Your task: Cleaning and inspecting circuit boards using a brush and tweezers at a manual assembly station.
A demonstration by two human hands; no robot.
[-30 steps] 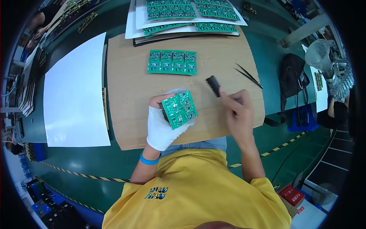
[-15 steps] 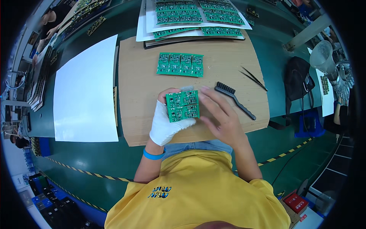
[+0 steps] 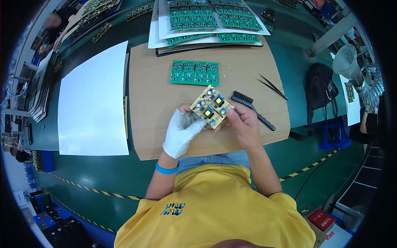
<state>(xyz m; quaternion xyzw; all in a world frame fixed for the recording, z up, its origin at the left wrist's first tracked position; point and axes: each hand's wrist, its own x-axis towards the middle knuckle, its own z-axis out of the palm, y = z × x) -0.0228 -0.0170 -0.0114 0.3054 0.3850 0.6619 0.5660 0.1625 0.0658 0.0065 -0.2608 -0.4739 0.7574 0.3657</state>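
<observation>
I'm holding a tan circuit board [image 3: 211, 108], component side up and tilted, just above the cardboard [image 3: 153, 103]. My gloved left hand [image 3: 182, 131] is gripping its left and lower edges from 8 o'clock, bare fingertips showing near the left corner; my right hand [image 3: 246, 124] is pinching the corner at 4 o'clock, thumb on top, the fingers beneath mostly hidden. I'd judge that holding well here means squeezing lightly at the rim, supporting from below, resting no thumb on the raised parts and letting neither hand twist the panel against the other. At 11 o'clock a green panel [image 3: 194, 72] is lying flat; a black brush [image 3: 264, 120] is lying just beside my right hand at 3 o'clock, and tweezers [image 3: 273, 87] are lying farther out at 2.
</observation>
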